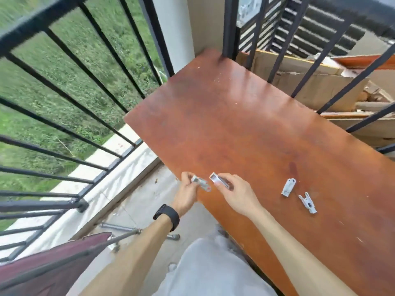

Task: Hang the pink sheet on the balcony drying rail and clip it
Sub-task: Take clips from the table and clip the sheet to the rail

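Pale plastic clips fill both hands: the left hand [187, 189] pinches one clip [201, 184], the right hand [235, 193] grips another clip [220, 180]. Two spare clips [288, 187] lie near on the wooden board [235, 116], likely staged for the pink sheet [53, 265] hanging at near left.

Both forearms enter from the bottom of the frame and are bare, with no sleeves showing on either. The left hand [185, 196], just left of centre in the lower half, has a black band with a smooth, flat rectangular face [166, 216] strapped snugly round its wrist, while the right hand [237, 196], near the lower centre, wears nothing on wrist or fingers. At the bottom centre, between the two arms, lies a stretch of pale grey clothing [211, 268], soft and plain, without print or pattern.
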Demonstrator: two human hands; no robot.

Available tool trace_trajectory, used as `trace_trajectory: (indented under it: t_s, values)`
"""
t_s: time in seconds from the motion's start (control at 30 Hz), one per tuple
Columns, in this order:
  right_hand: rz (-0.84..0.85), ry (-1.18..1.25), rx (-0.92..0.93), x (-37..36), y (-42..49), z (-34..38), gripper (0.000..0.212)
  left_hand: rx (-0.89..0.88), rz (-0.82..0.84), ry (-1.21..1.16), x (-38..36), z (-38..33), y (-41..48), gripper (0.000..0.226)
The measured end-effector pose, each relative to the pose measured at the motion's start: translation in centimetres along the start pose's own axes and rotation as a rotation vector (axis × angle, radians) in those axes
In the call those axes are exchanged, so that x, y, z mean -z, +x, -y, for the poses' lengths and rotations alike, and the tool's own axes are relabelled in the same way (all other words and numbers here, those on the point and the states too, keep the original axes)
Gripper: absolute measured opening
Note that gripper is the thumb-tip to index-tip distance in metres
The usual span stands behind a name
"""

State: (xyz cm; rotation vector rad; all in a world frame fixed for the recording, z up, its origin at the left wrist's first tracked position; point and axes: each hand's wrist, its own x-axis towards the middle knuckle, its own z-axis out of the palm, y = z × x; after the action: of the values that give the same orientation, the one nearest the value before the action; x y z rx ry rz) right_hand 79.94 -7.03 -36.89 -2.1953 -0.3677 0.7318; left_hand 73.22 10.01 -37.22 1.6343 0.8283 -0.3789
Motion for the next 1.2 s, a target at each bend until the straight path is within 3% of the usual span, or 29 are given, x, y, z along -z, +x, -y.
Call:
trace_trajectory:
  t_s: [0.07, 0.17, 0.27, 0.4, 0.5, 0.67, 0.97, 1.03, 1.13, 1.2]
  values:
    - [0.086, 0.069, 0.076, -2.3, -0.3, 3.6, 0.022, -0.038, -0.067, -0.149, 3.6, 0.0, -3.3, 0.005]
    - [0.228, 0.13, 0.161, -6.1, -0.7, 8.6, 0.018, -0.043, -0.218, -0.324, 8.2, 1.0, -6.7, 0.018]
    - [0.304, 0.155, 0.211, -9.4, -1.8, 12.9, 0.022, -0.046, -0.361, -0.357, 11.7, 2.2, -9.3, 0.023]
    - [0.352, 0.142, 0.277, -13.3, -4.2, 17.5, 0.021, -0.057, -0.542, -0.554, 15.7, 5.3, -13.6, 0.008]
    - [0.374, 0.16, 0.338, -17.0, -5.7, 19.9, 0.022, -0.126, -0.724, -0.561, 19.3, 8.4, -17.4, 0.003]
    - [0.568, 0.227, 0.424, -21.6, -9.2, 24.6, 0.019, -0.198, -0.728, -0.307, 23.6, 11.5, -24.3, 0.017]
    - [0.85, 0.305, 0.66, -24.8, -11.3, 35.8, 0.015, -0.26, -1.038, -0.17, 31.1, 7.8, -34.8, 0.012]
    - [0.871, 0.298, 0.732, -24.8, -11.1, 38.3, 0.018, -0.236, -1.174, -0.05, 32.6, 5.7, -37.7, 0.015]
    - [0.865, 0.308, 0.816, -24.4, -10.2, 41.7, 0.018, -0.271, -1.527, 0.228, 36.3, 2.1, -42.2, 0.016]
    - [0.86, 0.301, 0.88, -24.2, -9.7, 43.6, 0.015, -0.263, -1.668, 0.515, 39.4, 0.2, -44.8, 0.034]
